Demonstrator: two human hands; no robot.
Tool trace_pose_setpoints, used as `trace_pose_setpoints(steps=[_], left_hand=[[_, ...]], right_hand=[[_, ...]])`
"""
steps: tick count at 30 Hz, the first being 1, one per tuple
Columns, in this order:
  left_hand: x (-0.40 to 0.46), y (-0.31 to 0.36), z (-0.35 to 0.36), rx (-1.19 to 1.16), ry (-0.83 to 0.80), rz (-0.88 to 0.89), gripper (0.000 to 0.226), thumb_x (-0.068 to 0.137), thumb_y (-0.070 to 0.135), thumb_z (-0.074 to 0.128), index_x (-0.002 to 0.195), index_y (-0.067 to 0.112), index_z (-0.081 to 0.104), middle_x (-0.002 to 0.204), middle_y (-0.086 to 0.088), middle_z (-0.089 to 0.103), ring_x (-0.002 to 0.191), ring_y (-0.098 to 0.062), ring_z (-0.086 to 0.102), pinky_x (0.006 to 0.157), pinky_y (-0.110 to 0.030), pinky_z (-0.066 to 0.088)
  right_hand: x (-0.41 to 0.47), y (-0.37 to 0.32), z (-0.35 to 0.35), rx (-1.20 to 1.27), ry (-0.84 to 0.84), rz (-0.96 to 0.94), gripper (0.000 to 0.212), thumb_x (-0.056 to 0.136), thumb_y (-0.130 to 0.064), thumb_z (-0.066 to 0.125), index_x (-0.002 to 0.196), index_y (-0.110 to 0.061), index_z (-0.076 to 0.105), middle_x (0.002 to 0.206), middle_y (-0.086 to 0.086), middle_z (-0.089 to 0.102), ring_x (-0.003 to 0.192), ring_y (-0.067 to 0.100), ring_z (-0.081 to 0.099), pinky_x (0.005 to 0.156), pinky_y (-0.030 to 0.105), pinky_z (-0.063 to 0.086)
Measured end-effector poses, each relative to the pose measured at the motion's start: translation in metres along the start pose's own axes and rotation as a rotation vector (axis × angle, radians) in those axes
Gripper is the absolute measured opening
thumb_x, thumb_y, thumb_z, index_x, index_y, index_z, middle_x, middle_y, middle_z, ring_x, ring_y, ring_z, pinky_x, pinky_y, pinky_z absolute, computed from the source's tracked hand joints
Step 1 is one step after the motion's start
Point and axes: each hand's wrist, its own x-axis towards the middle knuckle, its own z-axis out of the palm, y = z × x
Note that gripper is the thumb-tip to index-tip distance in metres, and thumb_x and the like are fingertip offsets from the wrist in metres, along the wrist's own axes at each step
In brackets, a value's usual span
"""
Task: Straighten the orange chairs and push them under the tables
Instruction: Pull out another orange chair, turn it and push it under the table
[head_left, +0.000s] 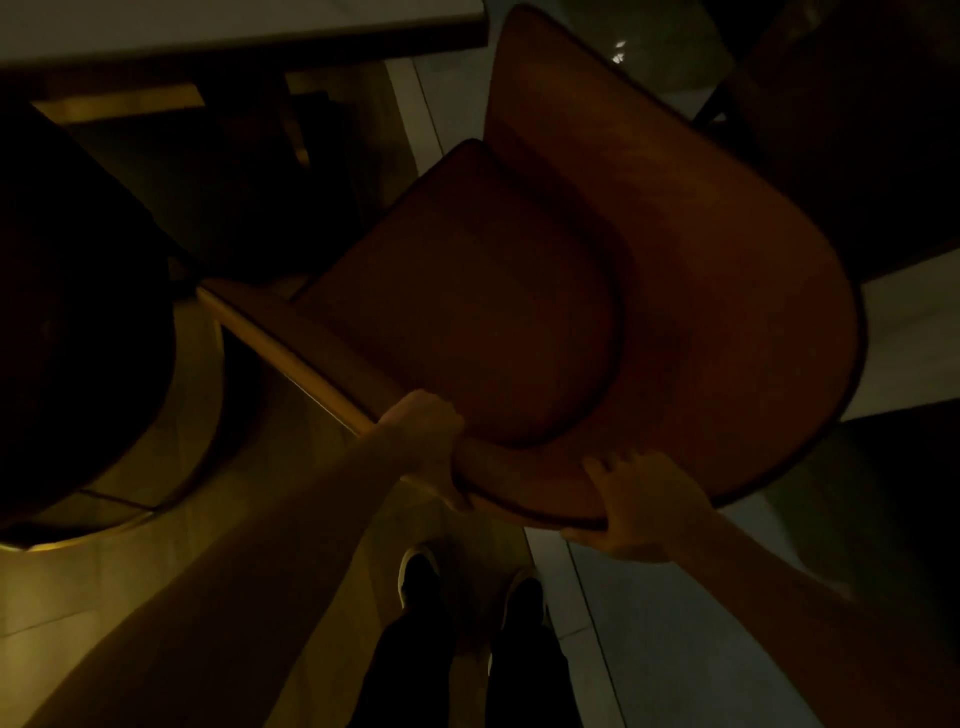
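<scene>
Orange chair (519, 312) stands directly in front of the person, on the floor (675, 623) between their feet and the pale table (234, 26) at the top left of the view, seen from above in dim light. Its curved backrest wraps the near and right sides of the seat, and both hands are on that backrest's near rim: the left hand (423, 431) is curled round the rim at its left end, where a lighter wooden edge runs off to the left, and the right hand (639, 509) clasps the rim from beneath, fingers (608, 467) laid over the top. The two hands sit close together, the left a little farther forward. The relation that matters is the chair's heading: the seat's open front points up and to the left, roughly toward the table's near corner, while the right wing of the backrest reaches past the table's right end. To my eye the chair is skewed to the table edge, so it likely needs turning square before it slides under. A dark rounded object (78, 312) at the left crowds that side.
</scene>
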Motion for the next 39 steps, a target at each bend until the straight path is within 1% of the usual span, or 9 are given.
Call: trace_pose_setpoints(steps=[3, 8, 14, 18, 22, 25, 28, 31, 39], left_hand=[[-0.012, -0.002, 0.007, -0.004, -0.002, 0.026, 0.093, 0.044, 0.101, 0.047, 0.106, 0.033, 0.062, 0.09, 0.016, 0.061, 0.08, -0.006, 0.056, 0.079, -0.027, 0.046], [-0.018, -0.002, 0.007, -0.012, -0.007, 0.03, 0.1, 0.045, 0.1, 0.05, 0.113, 0.029, 0.058, 0.093, 0.012, 0.061, 0.083, -0.01, 0.056, 0.088, -0.034, 0.046], [-0.016, -0.004, 0.008, -0.025, -0.002, 0.048, 0.098, 0.047, 0.099, 0.05, 0.116, 0.03, 0.059, 0.096, 0.011, 0.063, 0.086, -0.011, 0.057, 0.09, -0.035, 0.043], [-0.02, -0.003, 0.008, -0.066, 0.017, 0.037, 0.09, 0.046, 0.097, 0.056, 0.106, 0.03, 0.062, 0.085, 0.015, 0.054, 0.077, -0.007, 0.05, 0.076, -0.028, 0.038], [-0.03, -0.012, 0.017, -0.076, 0.008, 0.036, 0.09, 0.046, 0.095, 0.058, 0.109, 0.031, 0.062, 0.091, 0.014, 0.058, 0.082, -0.008, 0.051, 0.081, -0.027, 0.04], [-0.043, -0.026, 0.027, -0.088, -0.016, 0.029, 0.092, 0.044, 0.098, 0.053, 0.11, 0.035, 0.061, 0.091, 0.017, 0.06, 0.081, -0.006, 0.055, 0.081, -0.027, 0.042], [-0.048, -0.029, 0.031, -0.09, -0.028, 0.016, 0.101, 0.043, 0.097, 0.054, 0.125, 0.038, 0.053, 0.111, 0.014, 0.061, 0.1, -0.012, 0.057, 0.096, -0.035, 0.039], [-0.05, -0.021, 0.029, -0.05, -0.033, -0.019, 0.114, 0.045, 0.092, 0.061, 0.142, 0.035, 0.039, 0.141, 0.006, 0.049, 0.129, -0.021, 0.043, 0.115, -0.047, 0.02], [-0.068, 0.013, 0.029, -0.046, 0.005, -0.156, 0.116, 0.062, 0.075, 0.071, 0.152, 0.022, 0.021, 0.157, -0.006, 0.024, 0.145, -0.03, 0.015, 0.117, -0.055, -0.006]], right_hand=[[-0.006, -0.02, 0.0, -0.02, -0.038, 0.016, 0.112, 0.069, -0.093, 0.008, 0.142, -0.012, 0.034, 0.128, 0.014, 0.056, 0.109, 0.032, 0.054, 0.097, 0.045, 0.039], [-0.007, -0.022, -0.002, -0.01, -0.073, 0.02, 0.124, 0.059, -0.093, -0.007, 0.143, -0.011, 0.033, 0.131, 0.017, 0.054, 0.112, 0.034, 0.052, 0.1, 0.047, 0.036], [-0.005, -0.021, -0.008, -0.026, -0.083, 0.012, 0.113, 0.069, -0.092, 0.005, 0.142, -0.01, 0.034, 0.131, 0.016, 0.054, 0.113, 0.034, 0.052, 0.1, 0.046, 0.037], [-0.007, -0.023, -0.009, -0.024, -0.062, 0.007, 0.113, 0.069, -0.093, 0.004, 0.14, -0.011, 0.037, 0.128, 0.013, 0.057, 0.11, 0.03, 0.055, 0.097, 0.042, 0.039], [-0.01, -0.044, -0.013, 0.011, -0.048, 0.02, 0.117, 0.062, -0.09, 0.0, 0.139, -0.01, 0.037, 0.124, 0.013, 0.058, 0.106, 0.029, 0.056, 0.091, 0.04, 0.04], [-0.008, -0.068, -0.013, 0.009, -0.053, 0.006, 0.106, 0.074, -0.091, 0.01, 0.134, -0.008, 0.04, 0.119, 0.015, 0.058, 0.101, 0.03, 0.057, 0.087, 0.04, 0.041], [-0.006, -0.075, -0.015, 0.001, -0.06, -0.007, 0.098, 0.08, -0.086, 0.021, 0.133, -0.006, 0.04, 0.116, 0.016, 0.059, 0.098, 0.03, 0.057, 0.085, 0.04, 0.041], [-0.008, -0.073, -0.017, 0.003, -0.037, -0.008, 0.097, 0.08, -0.086, 0.024, 0.131, -0.005, 0.043, 0.113, 0.015, 0.06, 0.095, 0.03, 0.058, 0.084, 0.039, 0.042], [-0.008, -0.072, -0.013, 0.138, -0.01, -0.026, 0.096, 0.078, -0.084, 0.032, 0.139, -0.01, 0.04, 0.132, 0.013, 0.053, 0.116, 0.031, 0.052, 0.097, 0.042, 0.039]])
